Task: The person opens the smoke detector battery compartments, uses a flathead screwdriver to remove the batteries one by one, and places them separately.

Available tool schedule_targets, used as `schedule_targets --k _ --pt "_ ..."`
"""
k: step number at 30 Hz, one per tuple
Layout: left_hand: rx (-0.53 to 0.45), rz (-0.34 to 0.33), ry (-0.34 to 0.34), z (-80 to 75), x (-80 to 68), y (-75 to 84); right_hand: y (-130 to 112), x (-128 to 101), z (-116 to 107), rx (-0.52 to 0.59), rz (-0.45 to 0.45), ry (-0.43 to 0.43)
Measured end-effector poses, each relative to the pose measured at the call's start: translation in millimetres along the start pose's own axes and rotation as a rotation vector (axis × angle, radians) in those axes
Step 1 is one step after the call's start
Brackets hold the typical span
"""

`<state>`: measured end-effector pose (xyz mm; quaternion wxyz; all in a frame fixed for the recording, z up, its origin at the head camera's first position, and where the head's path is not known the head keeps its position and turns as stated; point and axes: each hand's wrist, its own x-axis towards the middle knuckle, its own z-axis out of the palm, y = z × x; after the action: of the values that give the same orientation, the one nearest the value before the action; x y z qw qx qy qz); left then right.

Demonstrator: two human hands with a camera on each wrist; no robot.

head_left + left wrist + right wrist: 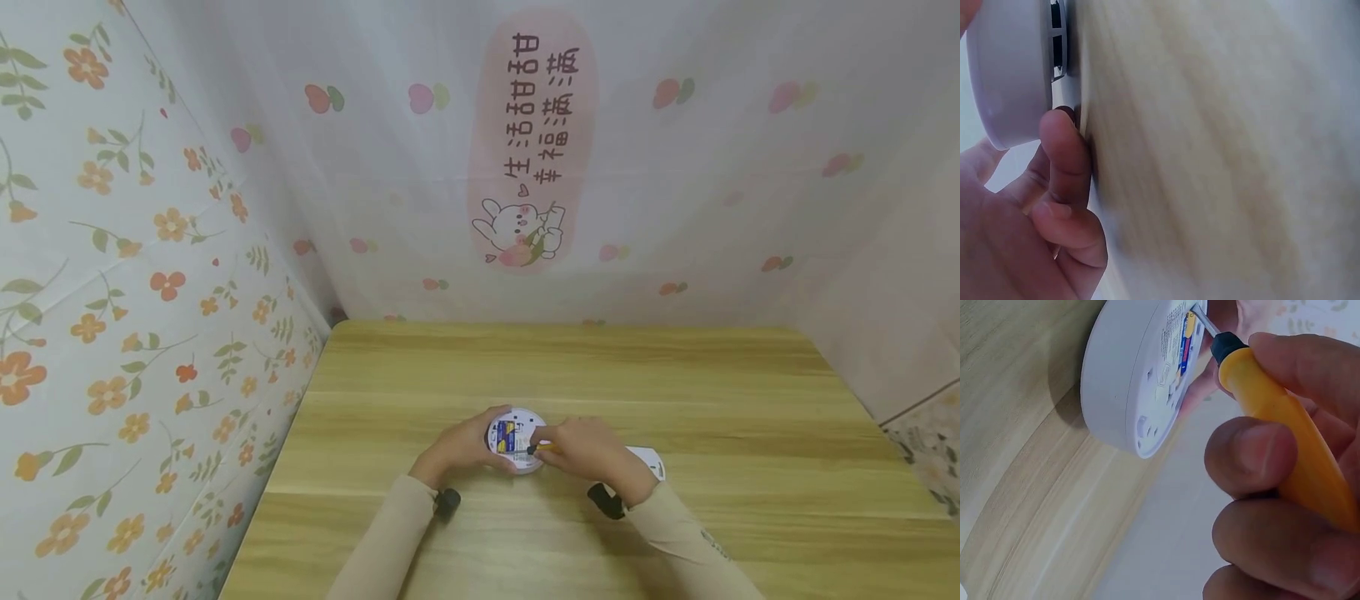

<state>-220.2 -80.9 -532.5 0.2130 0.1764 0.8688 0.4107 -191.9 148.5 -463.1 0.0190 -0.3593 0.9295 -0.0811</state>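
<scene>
A round white smoke alarm (523,439) lies near the middle of the table, its back facing up. Blue and yellow batteries (1185,347) sit in its open compartment, beside a printed label. My left hand (467,440) grips the alarm from the left, thumb and fingers around its rim; in the left wrist view, curled fingers (1066,150) are close to its vented underside. A screwdriver with a yellow handle and black collar (1269,403) is held in my right hand (588,450). Its metal tip meets the alarm's back at the end of the batteries.
A flat white piece (649,460) lies on the wooden table (420,367), partly hidden by my right wrist. Black wrist cameras sit under both forearms. A floral curtain (135,333) hangs along the left, and a printed curtain (390,192) behind the table.
</scene>
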Motion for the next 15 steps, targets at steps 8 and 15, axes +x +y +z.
schedule_targets --k 8,15 --pt "0.019 0.000 -0.008 -0.9 -1.6 0.8 -11 2 -6 -0.056 0.040 0.015" --pt "0.092 -0.024 0.013 -3.8 -0.7 1.9 -14 5 -7 -0.065 0.104 0.001"
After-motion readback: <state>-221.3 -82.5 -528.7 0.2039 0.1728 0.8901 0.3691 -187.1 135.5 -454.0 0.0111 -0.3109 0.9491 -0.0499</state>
